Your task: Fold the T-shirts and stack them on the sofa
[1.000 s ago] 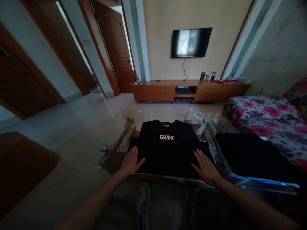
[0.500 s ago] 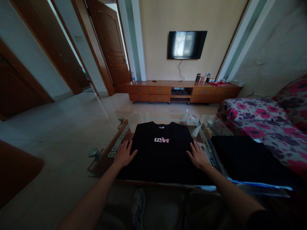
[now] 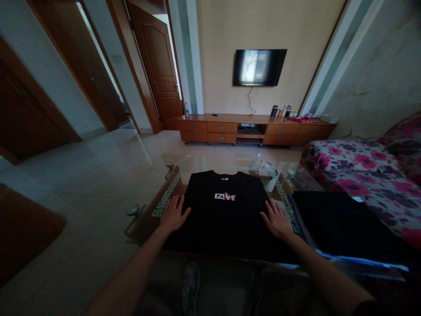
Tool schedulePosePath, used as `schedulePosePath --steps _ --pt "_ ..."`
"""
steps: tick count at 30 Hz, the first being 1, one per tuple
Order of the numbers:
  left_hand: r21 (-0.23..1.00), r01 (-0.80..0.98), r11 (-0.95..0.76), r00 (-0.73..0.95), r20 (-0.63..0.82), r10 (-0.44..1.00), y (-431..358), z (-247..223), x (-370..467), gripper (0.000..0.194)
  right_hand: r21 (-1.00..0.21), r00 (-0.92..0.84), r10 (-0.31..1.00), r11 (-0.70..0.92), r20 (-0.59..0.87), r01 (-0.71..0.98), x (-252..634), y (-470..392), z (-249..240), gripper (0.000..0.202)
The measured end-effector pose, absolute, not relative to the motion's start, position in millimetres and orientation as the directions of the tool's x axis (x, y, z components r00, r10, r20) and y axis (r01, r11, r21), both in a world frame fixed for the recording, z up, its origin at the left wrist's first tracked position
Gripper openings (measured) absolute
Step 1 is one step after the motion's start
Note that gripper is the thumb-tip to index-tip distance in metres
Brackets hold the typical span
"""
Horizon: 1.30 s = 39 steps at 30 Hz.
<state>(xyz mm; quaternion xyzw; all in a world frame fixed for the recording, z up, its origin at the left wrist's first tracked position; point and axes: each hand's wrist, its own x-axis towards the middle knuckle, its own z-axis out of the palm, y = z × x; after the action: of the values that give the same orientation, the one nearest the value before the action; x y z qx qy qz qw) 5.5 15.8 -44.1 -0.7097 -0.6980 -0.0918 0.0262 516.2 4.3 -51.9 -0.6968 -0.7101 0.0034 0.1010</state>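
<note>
A black T-shirt (image 3: 223, 224) lies spread on a glass-topped table, its neckline toward the far side. A small white and pink print with the letters "PA" shows on its chest. My left hand (image 3: 173, 214) rests with spread fingers at the shirt's left edge. At its right edge my right hand (image 3: 277, 217) lies flat, fingers apart. Neither hand grips the cloth. To the right is a stack of dark folded cloth (image 3: 342, 224) with a blue-edged clear plastic layer under it.
The glass table (image 3: 167, 193) has a Greek-key border and metal corner fittings. Crumpled clear plastic (image 3: 263, 166) sits near its far right corner. A floral sofa (image 3: 355, 173) stands at the right. Beyond is a low wooden TV cabinet (image 3: 222, 127) with several bottles on top.
The view has shifted slightly, so everything sits a little lower and further right. Both hands stay at the T-shirt's sides, and the shirt keeps its layout.
</note>
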Motion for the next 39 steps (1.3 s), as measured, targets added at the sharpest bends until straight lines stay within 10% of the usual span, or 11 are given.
schedulePosePath --steps 13,39 --pt "0.352 0.925 0.142 -0.214 0.174 0.961 142.9 -23.9 23.5 0.068 -0.470 0.300 0.944 -0.206 0.134 0.858 500.1 121.4 -18.0 0.066" --pt "0.725 0.678 0.125 -0.334 0.152 0.930 271.1 -54.9 14.6 0.049 -0.651 0.336 0.930 -0.163 0.149 0.741 515.3 236.5 -41.4 0.051"
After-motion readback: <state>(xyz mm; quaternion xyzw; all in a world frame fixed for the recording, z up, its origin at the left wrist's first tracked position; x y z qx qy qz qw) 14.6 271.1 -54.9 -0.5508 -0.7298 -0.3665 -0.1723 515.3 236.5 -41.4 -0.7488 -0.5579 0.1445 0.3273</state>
